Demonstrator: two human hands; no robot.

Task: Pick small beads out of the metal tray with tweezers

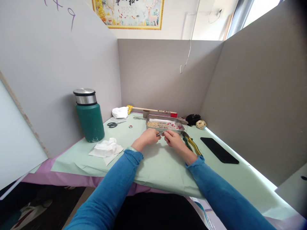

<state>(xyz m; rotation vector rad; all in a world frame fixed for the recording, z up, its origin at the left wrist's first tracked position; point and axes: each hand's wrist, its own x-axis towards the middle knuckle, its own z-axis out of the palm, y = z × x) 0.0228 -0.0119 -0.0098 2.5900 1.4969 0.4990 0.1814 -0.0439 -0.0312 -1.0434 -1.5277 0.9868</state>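
My left hand [150, 136] is closed round a thin grey metal tool [160, 133], whose tip points toward my right hand. It may be tweezers, but it is too small to tell. Fingers pinched together, my right hand [173, 139] meets the tip of that tool; whatever lies between those fingers is hidden. Just beyond both hands stands a metal tray [165, 118] with many small tan and red beads [160, 125] in it. Pliers with yellow and green handles [193, 144] lie right beside my right wrist.
On the left stand a green bottle [90, 119], a crumpled tissue [107, 149] and black scissors [115, 124]. A black phone-like slab [219, 150] lies at right. Behind the tray are a wooden stick [147, 109] and a small brown cup [145, 113]. Grey panels [163, 73] enclose the table.
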